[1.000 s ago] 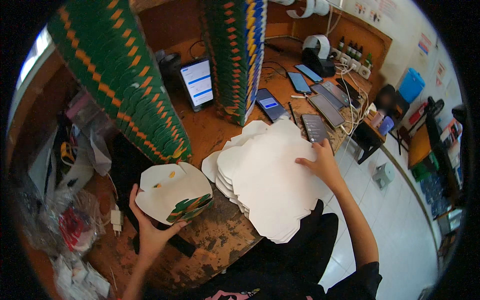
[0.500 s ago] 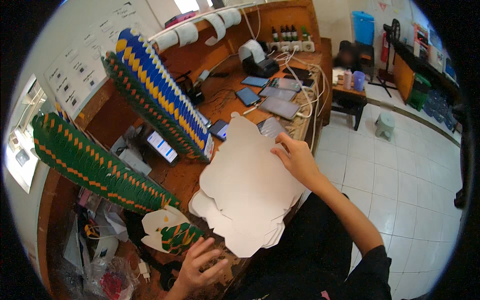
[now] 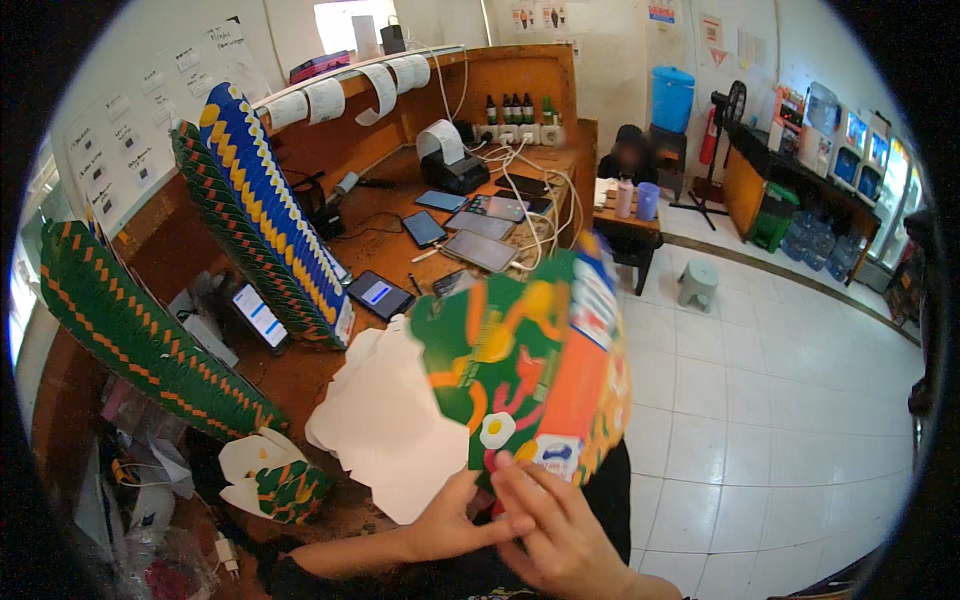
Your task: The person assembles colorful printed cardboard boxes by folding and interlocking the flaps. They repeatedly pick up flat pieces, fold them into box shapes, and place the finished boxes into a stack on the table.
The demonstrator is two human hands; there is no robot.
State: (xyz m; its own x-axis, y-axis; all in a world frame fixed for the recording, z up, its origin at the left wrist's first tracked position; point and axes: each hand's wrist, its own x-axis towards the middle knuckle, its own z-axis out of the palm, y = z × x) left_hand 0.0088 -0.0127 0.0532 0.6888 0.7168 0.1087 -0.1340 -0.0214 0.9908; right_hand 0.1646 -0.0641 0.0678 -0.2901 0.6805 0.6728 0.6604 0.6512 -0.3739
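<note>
Head view: since the earlier frame, we see a green printed card (image 3: 488,375) turned up, the right hand (image 3: 548,525) curled, gripping its lower edge; the half-curled left hand (image 3: 445,520) has joined there, hold unclear.

from the head, a wide fisheye looks down at the nearby desk (image 3: 312,368).

The gripped carton blank (image 3: 500,350) is smooth, printed paperboard; the white blank stack (image 3: 385,415) left of the grip, matt paperboard.
</note>
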